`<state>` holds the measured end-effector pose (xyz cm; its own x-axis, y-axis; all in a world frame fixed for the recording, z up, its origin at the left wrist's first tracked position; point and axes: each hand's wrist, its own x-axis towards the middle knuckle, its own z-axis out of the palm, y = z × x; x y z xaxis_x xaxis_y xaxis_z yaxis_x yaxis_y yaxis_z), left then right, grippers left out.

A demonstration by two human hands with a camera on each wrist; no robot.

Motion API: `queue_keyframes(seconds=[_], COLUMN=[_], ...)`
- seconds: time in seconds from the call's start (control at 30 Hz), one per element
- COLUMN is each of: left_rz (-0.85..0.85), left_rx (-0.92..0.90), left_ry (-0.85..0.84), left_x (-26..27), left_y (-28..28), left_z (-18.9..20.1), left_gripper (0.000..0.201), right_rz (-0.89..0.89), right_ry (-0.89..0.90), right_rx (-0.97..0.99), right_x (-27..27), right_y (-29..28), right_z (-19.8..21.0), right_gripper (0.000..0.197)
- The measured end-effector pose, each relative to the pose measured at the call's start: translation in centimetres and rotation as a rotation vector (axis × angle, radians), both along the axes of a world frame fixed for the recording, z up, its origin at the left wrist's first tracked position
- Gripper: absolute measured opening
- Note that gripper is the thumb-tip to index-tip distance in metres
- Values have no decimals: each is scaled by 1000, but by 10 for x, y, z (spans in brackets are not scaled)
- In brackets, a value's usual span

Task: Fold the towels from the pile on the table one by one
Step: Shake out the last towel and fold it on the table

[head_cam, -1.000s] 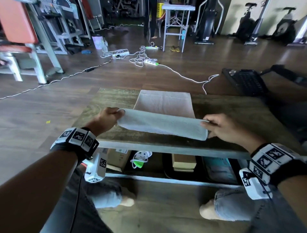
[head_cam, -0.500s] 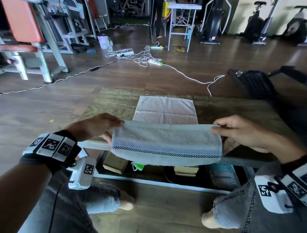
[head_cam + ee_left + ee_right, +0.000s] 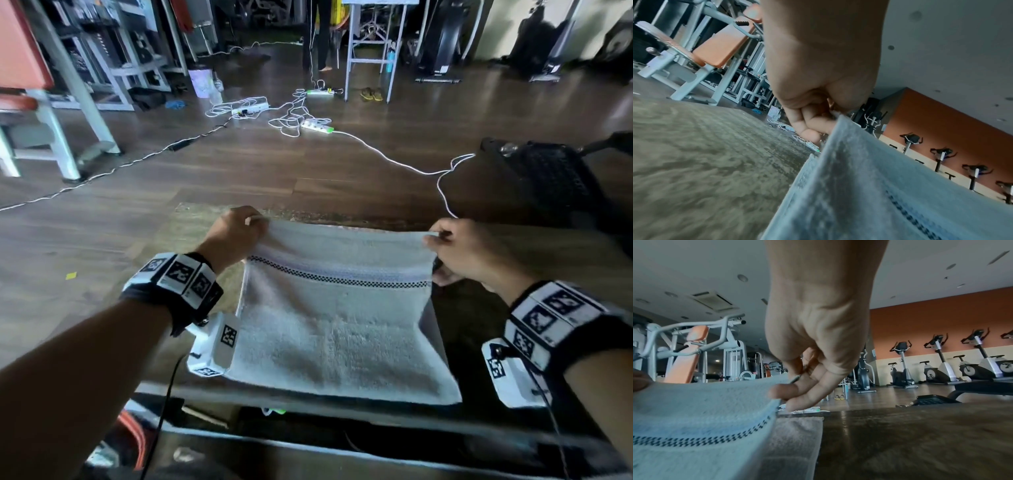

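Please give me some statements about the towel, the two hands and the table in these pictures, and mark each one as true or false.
1. The left hand pinches a far corner of the white towel. True.
2. The right hand lies flat and open on the table. False: it pinches the towel's other far corner.
3. The towel has a dark checked stripe running across it. True.
4. The towel hangs wholly in the air. False: its near part lies on the table.
5. A pinkish towel lies beneath the white one. True.

Dim gym, wooden floor (image 3: 308, 178)
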<state>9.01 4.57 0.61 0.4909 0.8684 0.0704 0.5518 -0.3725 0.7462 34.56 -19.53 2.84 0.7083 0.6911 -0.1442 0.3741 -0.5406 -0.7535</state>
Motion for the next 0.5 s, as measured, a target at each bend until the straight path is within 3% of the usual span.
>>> queue_keyframes(seconds=[0.1,0.27,0.4,0.5], left_rz=[19,-18,-115,-105], left_rx=[52,158,229,250], left_ry=[51,210,353,306], left_x=[31,66,74,70], left_y=[28,60,61,59], left_z=[-10,-39,-57,-54], left_gripper=[16,23,32,26], right_rz=[-49,20,139,133], right_ry=[-76,-469,-472,-463], right_rx=[-18,-131,-220,-196], right_x=[28,64,69,63], right_y=[34,76,89,88], right_z=[-18,-52,-74,-73], right_gripper=[12,25,30,21])
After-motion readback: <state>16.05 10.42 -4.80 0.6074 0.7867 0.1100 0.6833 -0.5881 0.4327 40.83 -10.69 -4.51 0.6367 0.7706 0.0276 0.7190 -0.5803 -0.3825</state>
